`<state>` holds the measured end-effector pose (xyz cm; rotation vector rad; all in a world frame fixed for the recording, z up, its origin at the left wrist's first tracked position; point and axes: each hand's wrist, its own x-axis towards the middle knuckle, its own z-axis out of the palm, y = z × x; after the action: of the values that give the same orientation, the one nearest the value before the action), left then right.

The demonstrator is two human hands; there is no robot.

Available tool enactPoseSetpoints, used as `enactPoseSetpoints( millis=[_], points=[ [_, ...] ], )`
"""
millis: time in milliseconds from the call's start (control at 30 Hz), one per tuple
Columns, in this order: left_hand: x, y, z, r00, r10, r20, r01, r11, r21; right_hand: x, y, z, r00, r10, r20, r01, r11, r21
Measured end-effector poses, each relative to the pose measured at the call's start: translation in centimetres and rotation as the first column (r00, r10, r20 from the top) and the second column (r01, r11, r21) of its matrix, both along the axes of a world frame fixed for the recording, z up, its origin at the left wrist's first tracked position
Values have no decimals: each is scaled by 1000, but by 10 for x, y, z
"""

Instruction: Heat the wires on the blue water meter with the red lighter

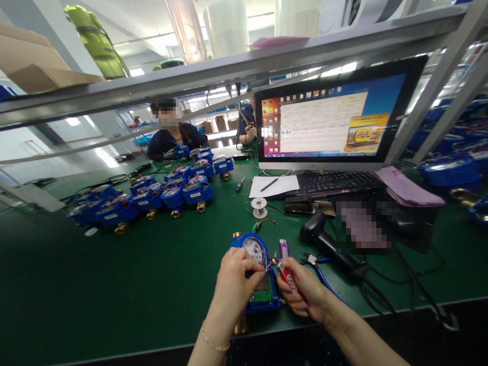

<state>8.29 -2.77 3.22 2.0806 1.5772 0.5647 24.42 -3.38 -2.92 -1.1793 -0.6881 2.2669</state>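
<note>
A blue water meter (275,300) with brass ends, a round dial and a green circuit board lies in front of me on the table. My left hand (237,277) is over its left side, thumb and finger pinched on thin wires (268,265) that rise from the meter. In my right hand (307,290) is a red lighter (290,279), its top turned toward those wires. A small orange flame shows at the lighter's tip, close to my left fingertips. Just behind the red lighter lies a purple lighter (284,248).
Blue-handled cutters (320,269) and a black barcode scanner (331,246) lie at right. Behind are a solder spool (259,207), white paper (267,186), keyboard (324,181) and monitor (324,117). Several blue meters (173,197) stand at back left. A co-worker (173,134) sits across.
</note>
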Motion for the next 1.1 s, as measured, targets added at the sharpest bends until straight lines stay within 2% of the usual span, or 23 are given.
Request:
enactPoseSetpoints(
  millis=[1100],
  points=[
    [-1, 0, 0, 1000, -7, -1, 7, 1000, 1, 4, 0, 1, 999, -27, -25, 27, 1000, 1]
  ],
)
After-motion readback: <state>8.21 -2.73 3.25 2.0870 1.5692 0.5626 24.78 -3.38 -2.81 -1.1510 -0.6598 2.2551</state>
